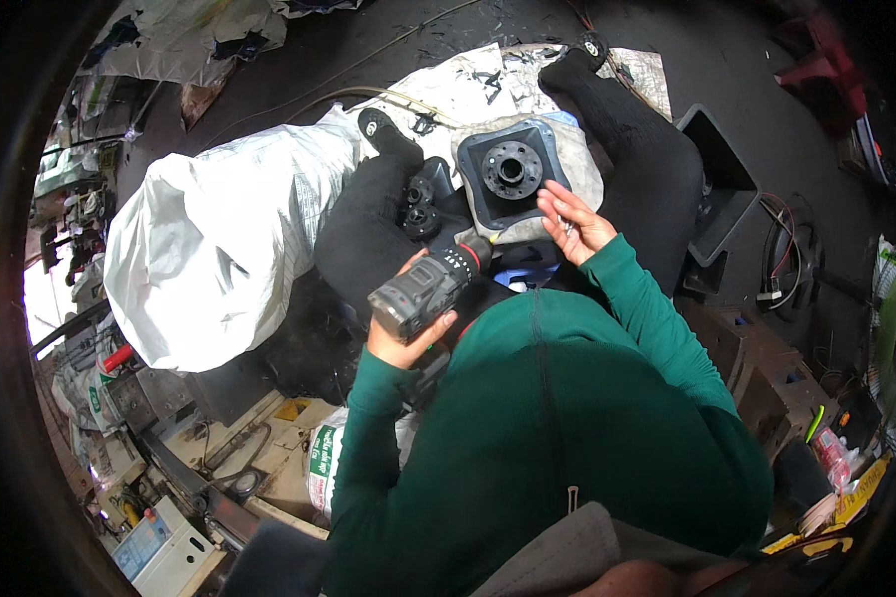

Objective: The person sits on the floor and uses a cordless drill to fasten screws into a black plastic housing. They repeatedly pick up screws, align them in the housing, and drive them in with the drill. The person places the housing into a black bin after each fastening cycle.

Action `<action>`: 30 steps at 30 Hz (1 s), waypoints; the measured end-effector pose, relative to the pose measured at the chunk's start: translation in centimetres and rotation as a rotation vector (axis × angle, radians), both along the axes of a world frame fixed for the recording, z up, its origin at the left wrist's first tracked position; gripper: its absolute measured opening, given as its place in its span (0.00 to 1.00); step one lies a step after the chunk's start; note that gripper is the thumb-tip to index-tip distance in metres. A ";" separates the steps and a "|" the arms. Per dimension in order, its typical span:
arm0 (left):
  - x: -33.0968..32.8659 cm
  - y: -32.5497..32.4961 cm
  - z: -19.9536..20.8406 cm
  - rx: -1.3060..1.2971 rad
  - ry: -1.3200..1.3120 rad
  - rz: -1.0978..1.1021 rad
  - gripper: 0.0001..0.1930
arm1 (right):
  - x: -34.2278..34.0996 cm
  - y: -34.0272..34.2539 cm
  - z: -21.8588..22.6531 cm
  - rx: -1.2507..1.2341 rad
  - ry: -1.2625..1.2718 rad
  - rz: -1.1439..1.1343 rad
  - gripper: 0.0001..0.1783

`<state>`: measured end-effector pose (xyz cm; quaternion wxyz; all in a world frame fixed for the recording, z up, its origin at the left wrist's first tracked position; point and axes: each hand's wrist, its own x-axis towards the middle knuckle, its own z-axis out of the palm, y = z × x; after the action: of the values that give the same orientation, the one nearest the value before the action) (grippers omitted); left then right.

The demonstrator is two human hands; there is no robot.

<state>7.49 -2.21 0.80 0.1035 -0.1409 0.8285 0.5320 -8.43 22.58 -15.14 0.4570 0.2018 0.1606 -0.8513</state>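
My left hand (396, 343) is wrapped round a grey and black cordless drill (415, 295), its nose pointing up and to the right. Ahead of me, between my legs, lies a squarish black housing (473, 171) with a round flanged hub (529, 165) in its middle, ringed by small holes. Beside the hub's lower right edge is my right hand (585, 231), fingers partly curled and drawn together; a small glint shows among them, too small to name. Black round parts (421, 221) rest near my left leg, left of the housing.
A large white sack (204, 254) bulges at the left. White sheeting (468, 80) covers the floor ahead. To the right stand a dark open-sided box (732, 189) and cables (791, 249). A machine control panel (159, 547) is at lower left, and a red stool (821, 70) at far right.
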 end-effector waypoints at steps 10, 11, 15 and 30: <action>-5.0 1.0 3.4 0.081 -0.010 -0.161 0.33 | -0.8 1.2 3.5 -0.078 0.286 0.365 0.37; -4.9 1.0 3.3 0.073 -0.022 -0.169 0.31 | -0.7 1.3 3.5 -0.084 0.292 0.386 0.38; -5.0 0.3 2.8 0.040 -0.063 -0.194 0.24 | -1.1 1.2 3.7 -0.092 0.342 0.474 0.38; -6.9 -1.4 4.0 0.097 -0.269 -0.349 0.29 | -4.7 -0.2 2.7 -0.259 0.502 0.969 0.35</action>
<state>0.57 -3.65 4.81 0.3102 -0.0598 0.7924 0.5218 -13.16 22.42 -12.42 0.7647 -0.1617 0.2330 -0.5786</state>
